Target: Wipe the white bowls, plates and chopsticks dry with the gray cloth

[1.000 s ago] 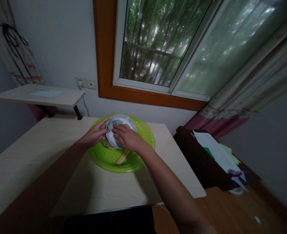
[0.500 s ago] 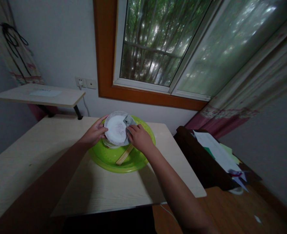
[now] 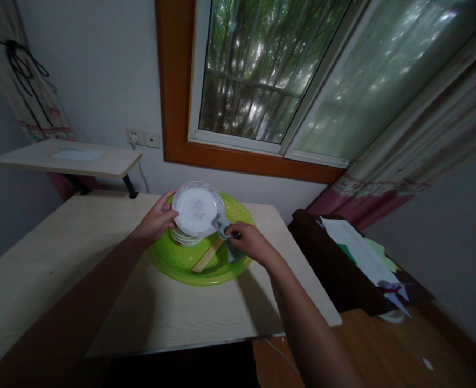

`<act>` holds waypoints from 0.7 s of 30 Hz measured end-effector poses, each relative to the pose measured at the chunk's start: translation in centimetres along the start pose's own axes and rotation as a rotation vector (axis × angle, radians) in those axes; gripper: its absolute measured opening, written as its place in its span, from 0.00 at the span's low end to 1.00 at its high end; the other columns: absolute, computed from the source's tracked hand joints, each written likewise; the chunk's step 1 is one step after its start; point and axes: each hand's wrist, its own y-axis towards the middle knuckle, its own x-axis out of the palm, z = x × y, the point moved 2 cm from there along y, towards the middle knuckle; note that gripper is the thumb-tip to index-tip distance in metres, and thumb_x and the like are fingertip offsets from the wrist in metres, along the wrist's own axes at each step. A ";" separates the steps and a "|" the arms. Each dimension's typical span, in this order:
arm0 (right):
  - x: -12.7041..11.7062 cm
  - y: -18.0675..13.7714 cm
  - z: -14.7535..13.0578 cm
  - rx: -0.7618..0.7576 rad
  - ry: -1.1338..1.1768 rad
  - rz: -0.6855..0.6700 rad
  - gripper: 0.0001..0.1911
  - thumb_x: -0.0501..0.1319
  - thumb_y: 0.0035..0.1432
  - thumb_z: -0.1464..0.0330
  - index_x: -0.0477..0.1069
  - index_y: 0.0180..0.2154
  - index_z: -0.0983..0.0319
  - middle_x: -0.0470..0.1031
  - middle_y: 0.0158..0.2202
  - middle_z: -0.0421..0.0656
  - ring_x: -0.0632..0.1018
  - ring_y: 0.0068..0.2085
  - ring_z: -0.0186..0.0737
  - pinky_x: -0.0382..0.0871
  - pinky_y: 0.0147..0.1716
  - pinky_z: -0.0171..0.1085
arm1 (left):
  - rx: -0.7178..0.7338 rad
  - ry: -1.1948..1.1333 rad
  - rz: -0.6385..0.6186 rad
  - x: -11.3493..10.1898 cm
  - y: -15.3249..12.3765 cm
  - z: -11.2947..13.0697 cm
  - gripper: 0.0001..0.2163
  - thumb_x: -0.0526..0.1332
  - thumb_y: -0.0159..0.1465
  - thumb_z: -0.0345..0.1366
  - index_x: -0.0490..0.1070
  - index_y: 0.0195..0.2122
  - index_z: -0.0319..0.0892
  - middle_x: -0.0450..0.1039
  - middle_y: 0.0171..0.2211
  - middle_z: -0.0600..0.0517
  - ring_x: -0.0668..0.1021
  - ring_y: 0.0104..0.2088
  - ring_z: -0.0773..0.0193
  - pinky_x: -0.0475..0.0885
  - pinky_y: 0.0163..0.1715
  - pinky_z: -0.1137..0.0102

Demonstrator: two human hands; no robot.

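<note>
The plate point(image 3: 195, 205) looks like smooth, glossy glazed ceramic, and the stacked dishes point(image 3: 186, 240) have a similar shine. The cloth point(image 3: 234, 252) is soft, creased, matt fabric. The basin point(image 3: 168, 261) appears to be shiny plastic, textured along its far side. The chopsticks point(image 3: 205, 258) look like plain, dull wood; the table point(image 3: 197, 318) shows a matt wood-grain face; the window surround point(image 3: 176, 81) seems smooth wood, the curtain point(image 3: 419, 124) folded fabric

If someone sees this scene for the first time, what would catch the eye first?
Probably the bright green basin on the table, below the window. Over it, the left hand holds a pale plate by its left side, and the right hand grips a greyish cloth by the plate's lower right edge.
</note>
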 end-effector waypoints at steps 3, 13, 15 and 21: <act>-0.8 0.1 2.0 0.251 0.078 0.148 0.09 0.64 0.55 0.68 0.80 0.39 0.61 0.81 0.40 0.46 0.79 0.40 0.42 0.71 0.43 0.41 | 0.011 -0.022 0.019 -0.2 0.1 0.0 0.38 0.64 0.54 0.30 0.55 0.67 0.49 0.73 0.49 0.44 0.76 0.32 0.65 0.72 0.27 0.73; 1.7 2.2 2.4 0.360 0.629 0.029 0.23 0.64 0.56 0.52 0.78 0.41 0.66 0.81 0.38 0.48 0.77 0.34 0.38 0.71 0.33 0.35 | -0.013 -0.016 -0.087 0.2 -0.4 0.2 0.38 0.65 0.53 0.29 0.56 0.66 0.49 0.73 0.47 0.45 0.77 0.33 0.64 0.72 0.28 0.73; 2.3 2.5 2.0 0.350 0.764 -0.015 0.23 0.65 0.56 0.55 0.77 0.45 0.65 0.81 0.42 0.49 0.78 0.37 0.39 0.74 0.36 0.36 | -0.009 -0.025 -0.102 0.3 -0.5 0.2 0.38 0.65 0.53 0.28 0.57 0.66 0.48 0.73 0.49 0.44 0.78 0.36 0.62 0.72 0.30 0.73; 3.5 2.9 2.2 0.359 0.863 0.026 0.21 0.63 0.56 0.56 0.76 0.45 0.64 0.81 0.44 0.48 0.80 0.38 0.41 0.75 0.40 0.40 | -0.030 -0.062 -0.135 0.3 -0.4 0.0 0.36 0.64 0.55 0.29 0.57 0.66 0.49 0.73 0.52 0.43 0.78 0.37 0.61 0.75 0.31 0.71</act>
